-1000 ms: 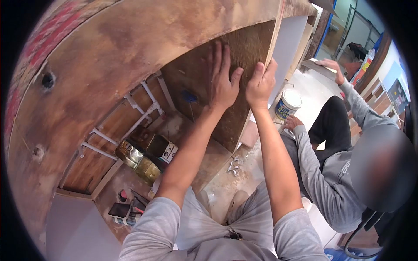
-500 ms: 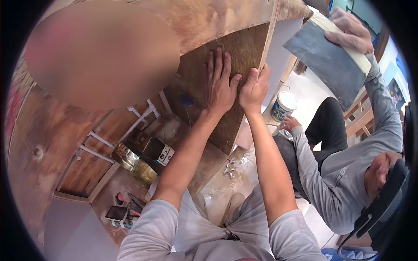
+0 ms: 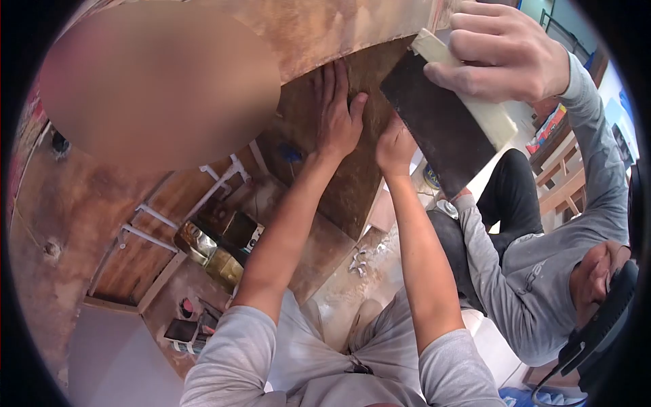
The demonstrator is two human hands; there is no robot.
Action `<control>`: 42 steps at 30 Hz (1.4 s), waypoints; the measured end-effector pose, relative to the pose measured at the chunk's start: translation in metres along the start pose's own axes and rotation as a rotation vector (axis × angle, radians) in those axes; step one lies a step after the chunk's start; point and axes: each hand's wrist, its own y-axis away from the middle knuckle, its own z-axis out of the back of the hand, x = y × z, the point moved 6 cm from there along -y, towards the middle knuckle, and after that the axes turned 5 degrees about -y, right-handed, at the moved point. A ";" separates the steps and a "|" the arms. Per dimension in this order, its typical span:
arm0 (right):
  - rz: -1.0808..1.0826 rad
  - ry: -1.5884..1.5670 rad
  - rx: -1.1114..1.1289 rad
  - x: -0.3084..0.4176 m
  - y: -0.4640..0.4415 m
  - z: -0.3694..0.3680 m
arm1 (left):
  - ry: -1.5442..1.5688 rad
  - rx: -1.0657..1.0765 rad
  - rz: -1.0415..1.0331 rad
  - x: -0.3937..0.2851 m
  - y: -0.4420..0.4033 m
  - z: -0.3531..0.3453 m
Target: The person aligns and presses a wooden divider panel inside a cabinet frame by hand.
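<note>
My left hand (image 3: 337, 125) lies with its fingers stretched out on the brown wooden panel (image 3: 359, 163) under the curved wooden piece. Beside it, my right hand (image 3: 397, 146) is at the panel's right edge, its fingertips partly hidden behind a dark flat blade (image 3: 441, 122) with a pale handle edge. A co-worker's hand (image 3: 505, 57) grips that blade by the pale edge, in front of and above my right hand.
The co-worker (image 3: 536, 278) crouches at the right. A mostly hidden bucket (image 3: 431, 178) stands behind the blade. White pipes (image 3: 159, 217), a metallic tin (image 3: 196, 243) and a dark tool box (image 3: 182, 331) are at the lower left. Debris (image 3: 359, 261) lies on the floor.
The co-worker's hand has come up and moved left with the blade, which now covers part of my right hand. My left hand has shifted slightly on the panel.
</note>
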 end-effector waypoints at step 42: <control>-0.651 0.245 1.694 -0.062 0.241 0.100 | -0.113 1.423 0.479 0.058 0.237 0.034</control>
